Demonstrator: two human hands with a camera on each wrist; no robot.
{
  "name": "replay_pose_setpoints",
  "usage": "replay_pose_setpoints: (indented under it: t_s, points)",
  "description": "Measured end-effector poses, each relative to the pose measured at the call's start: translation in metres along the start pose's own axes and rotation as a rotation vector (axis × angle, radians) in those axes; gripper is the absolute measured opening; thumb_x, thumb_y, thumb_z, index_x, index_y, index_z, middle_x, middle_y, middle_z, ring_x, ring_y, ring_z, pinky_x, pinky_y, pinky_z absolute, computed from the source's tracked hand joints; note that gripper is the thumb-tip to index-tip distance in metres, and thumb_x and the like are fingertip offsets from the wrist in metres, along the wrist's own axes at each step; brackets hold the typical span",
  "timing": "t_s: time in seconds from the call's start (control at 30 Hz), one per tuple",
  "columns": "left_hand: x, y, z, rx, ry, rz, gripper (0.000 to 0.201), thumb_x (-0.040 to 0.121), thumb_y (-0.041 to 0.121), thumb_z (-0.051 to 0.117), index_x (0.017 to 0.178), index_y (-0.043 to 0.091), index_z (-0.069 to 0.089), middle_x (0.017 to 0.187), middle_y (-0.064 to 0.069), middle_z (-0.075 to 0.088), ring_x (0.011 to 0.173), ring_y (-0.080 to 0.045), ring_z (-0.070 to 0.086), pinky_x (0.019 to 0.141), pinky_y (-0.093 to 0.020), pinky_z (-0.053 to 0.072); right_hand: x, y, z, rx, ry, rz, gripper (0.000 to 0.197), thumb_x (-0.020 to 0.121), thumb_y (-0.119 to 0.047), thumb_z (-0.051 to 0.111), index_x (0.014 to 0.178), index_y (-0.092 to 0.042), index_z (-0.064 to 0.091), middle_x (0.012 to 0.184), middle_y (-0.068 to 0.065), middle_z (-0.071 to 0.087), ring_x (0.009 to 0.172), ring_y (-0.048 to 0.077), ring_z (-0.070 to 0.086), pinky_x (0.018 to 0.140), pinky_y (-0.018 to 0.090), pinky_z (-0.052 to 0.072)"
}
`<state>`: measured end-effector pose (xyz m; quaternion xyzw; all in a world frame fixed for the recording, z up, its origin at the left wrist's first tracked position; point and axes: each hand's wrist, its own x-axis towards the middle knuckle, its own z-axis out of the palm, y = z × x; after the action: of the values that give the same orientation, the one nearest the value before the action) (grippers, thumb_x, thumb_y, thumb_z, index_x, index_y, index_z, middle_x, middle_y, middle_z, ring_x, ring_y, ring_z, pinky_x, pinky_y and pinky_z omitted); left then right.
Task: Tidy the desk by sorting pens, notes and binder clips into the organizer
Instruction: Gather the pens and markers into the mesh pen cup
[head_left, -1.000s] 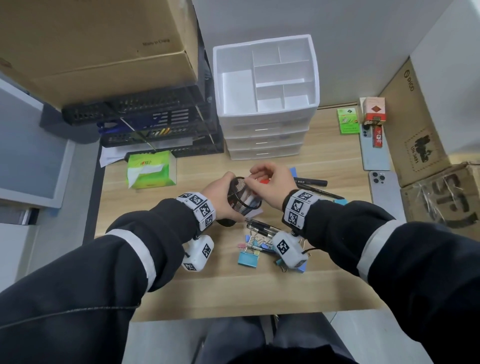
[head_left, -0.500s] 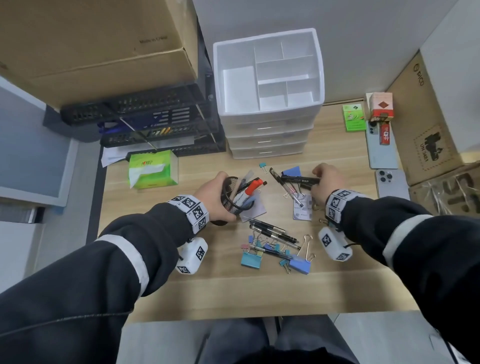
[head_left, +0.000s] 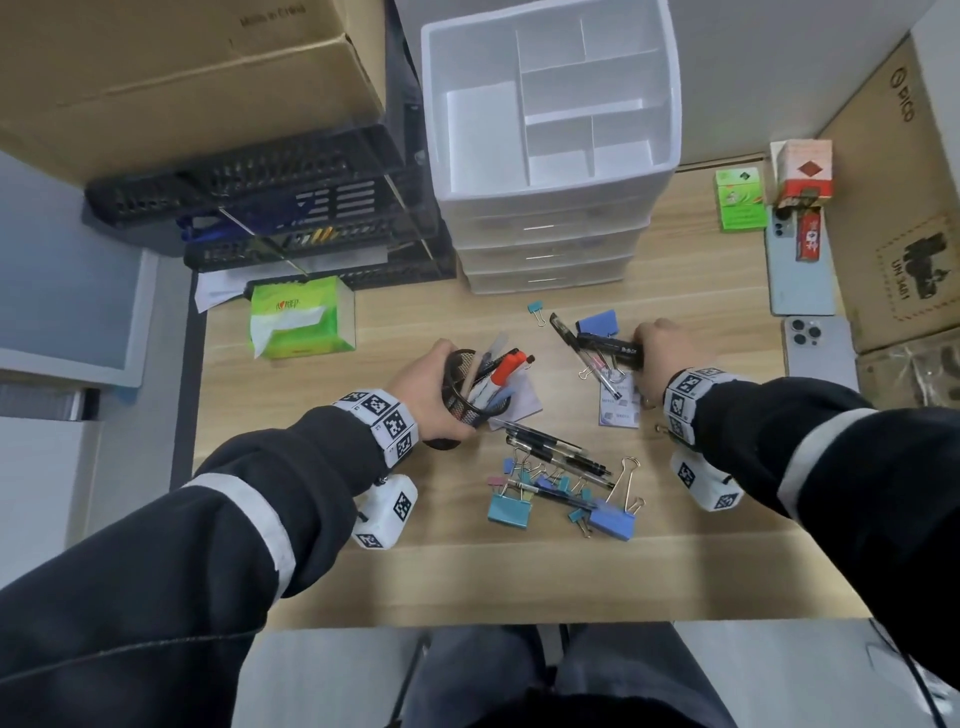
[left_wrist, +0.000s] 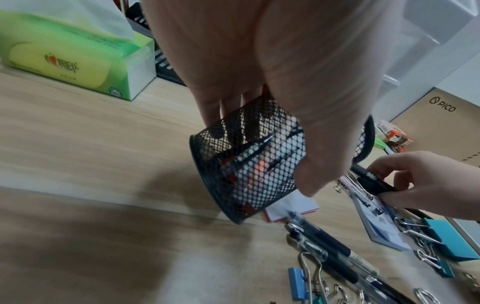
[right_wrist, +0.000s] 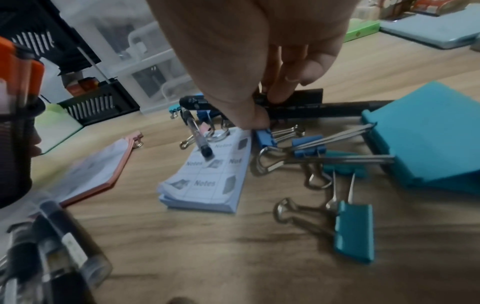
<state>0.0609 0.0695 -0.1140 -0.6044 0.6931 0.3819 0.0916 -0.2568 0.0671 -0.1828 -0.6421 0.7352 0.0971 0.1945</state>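
My left hand (head_left: 428, 382) grips a black mesh pen cup (head_left: 460, 397), tilted just above the desk, with a red-capped marker (head_left: 506, 366) and other pens sticking out. The left wrist view shows my fingers wrapped round the cup (left_wrist: 249, 164). My right hand (head_left: 657, 353) pinches a black marker (head_left: 608, 347) lying on the desk beside a blue binder clip (head_left: 597, 322). A "Notes" pad (right_wrist: 207, 174) lies under my right hand, and a pink-edged pad (head_left: 519, 402) lies by the cup. Several pens (head_left: 550, 457) and binder clips (head_left: 561, 501) are piled nearer me. The white organizer (head_left: 550, 193) stands behind.
A green tissue box (head_left: 298, 317) sits at the left in front of black mesh trays (head_left: 291, 208) under a cardboard box (head_left: 182, 67). Two phones (head_left: 800, 270), a green packet (head_left: 740, 200) and a red-and-white box (head_left: 802, 166) lie at the right beside cardboard boxes (head_left: 904, 218).
My right hand left the cup, with the red marker now in it, and moved right to take hold of the black marker. The left hand keeps the cup tilted.
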Motion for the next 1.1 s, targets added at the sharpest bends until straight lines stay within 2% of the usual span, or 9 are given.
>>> replay_pose_setpoints:
  t_s: [0.13, 0.33, 0.4, 0.5, 0.63, 0.7, 0.87, 0.97, 1.1]
  points:
    - [0.001, 0.000, -0.003, 0.000, -0.001, -0.005, 0.094, 0.052, 0.034, 0.094, 0.126, 0.020, 0.037, 0.104, 0.002, 0.064, 0.091, -0.018, 0.065, 0.085, -0.039, 0.058, -0.003, -0.001, -0.013, -0.131, -0.064, -0.045, 0.018, 0.083, -0.024, 0.062, 0.099, -0.019, 0.056, 0.090, 0.001, 0.055, 0.073, 0.024, 0.060, 0.061, 0.031, 0.051]
    - [0.005, 0.002, -0.013, -0.016, 0.003, -0.003, 0.094, 0.051, 0.034, 0.093, 0.125, 0.021, 0.037, 0.105, 0.002, 0.064, 0.091, -0.018, 0.066, 0.084, -0.040, 0.058, -0.009, -0.027, -0.037, -0.220, -0.022, -0.231, 0.029, 0.095, -0.043, 0.039, 0.104, -0.016, 0.044, 0.076, 0.002, 0.058, 0.066, 0.028, 0.057, 0.057, 0.031, 0.042]
    - [0.005, 0.001, -0.014, -0.025, 0.008, -0.006, 0.093, 0.050, 0.036, 0.092, 0.123, 0.022, 0.037, 0.104, 0.002, 0.064, 0.091, -0.018, 0.066, 0.084, -0.040, 0.058, -0.009, -0.041, -0.040, -0.259, -0.005, -0.261, 0.033, 0.097, -0.046, 0.038, 0.107, -0.015, 0.044, 0.082, 0.004, 0.063, 0.071, 0.029, 0.061, 0.059, 0.031, 0.040]
    - [0.005, -0.004, -0.014, -0.035, 0.017, -0.017, 0.092, 0.048, 0.038, 0.092, 0.121, 0.023, 0.038, 0.103, 0.001, 0.065, 0.090, -0.020, 0.066, 0.084, -0.041, 0.057, -0.008, -0.059, -0.034, -0.305, -0.035, -0.310, 0.032, 0.097, -0.040, 0.044, 0.112, -0.011, 0.045, 0.093, 0.007, 0.064, 0.088, 0.029, 0.062, 0.074, 0.035, 0.040]
    - [0.002, -0.012, -0.012, -0.018, 0.010, -0.026, 0.094, 0.049, 0.038, 0.093, 0.123, 0.022, 0.038, 0.104, 0.001, 0.065, 0.090, -0.021, 0.066, 0.083, -0.040, 0.057, -0.006, -0.068, -0.014, -0.114, -0.162, -0.174, 0.035, 0.086, -0.013, 0.061, 0.112, -0.010, 0.038, 0.071, 0.002, 0.054, 0.062, 0.026, 0.056, 0.059, 0.033, 0.043]
    - [0.000, -0.016, -0.011, -0.011, 0.010, -0.031, 0.094, 0.050, 0.037, 0.094, 0.124, 0.021, 0.038, 0.105, 0.001, 0.064, 0.091, -0.021, 0.065, 0.084, -0.040, 0.057, -0.005, -0.070, -0.010, -0.070, -0.186, -0.120, 0.033, 0.085, -0.007, 0.057, 0.110, -0.011, 0.036, 0.069, 0.002, 0.050, 0.059, 0.026, 0.053, 0.060, 0.034, 0.046]
    - [-0.002, -0.021, -0.010, -0.012, -0.003, -0.046, 0.094, 0.049, 0.039, 0.093, 0.123, 0.021, 0.038, 0.104, 0.001, 0.064, 0.091, -0.021, 0.066, 0.085, -0.042, 0.057, 0.003, -0.067, -0.002, -0.058, -0.213, -0.041, 0.026, 0.091, -0.021, 0.050, 0.114, -0.009, 0.048, 0.091, 0.010, 0.062, 0.085, 0.034, 0.065, 0.079, 0.043, 0.056]
    - [-0.001, -0.022, -0.010, -0.005, -0.006, -0.045, 0.097, 0.050, 0.038, 0.094, 0.127, 0.020, 0.037, 0.107, 0.000, 0.064, 0.093, -0.021, 0.065, 0.087, -0.041, 0.057, 0.004, -0.066, -0.003, -0.061, -0.246, -0.025, 0.022, 0.090, -0.023, 0.050, 0.109, -0.011, 0.054, 0.087, 0.007, 0.058, 0.084, 0.033, 0.064, 0.080, 0.043, 0.056]
    - [0.001, -0.019, -0.011, 0.002, -0.016, -0.050, 0.096, 0.051, 0.038, 0.094, 0.125, 0.021, 0.037, 0.106, 0.001, 0.064, 0.092, -0.020, 0.066, 0.085, -0.041, 0.057, -0.001, -0.068, -0.014, 0.046, -0.169, -0.073, 0.027, 0.092, -0.036, 0.044, 0.106, -0.013, 0.048, 0.095, 0.008, 0.056, 0.086, 0.033, 0.062, 0.076, 0.038, 0.053]
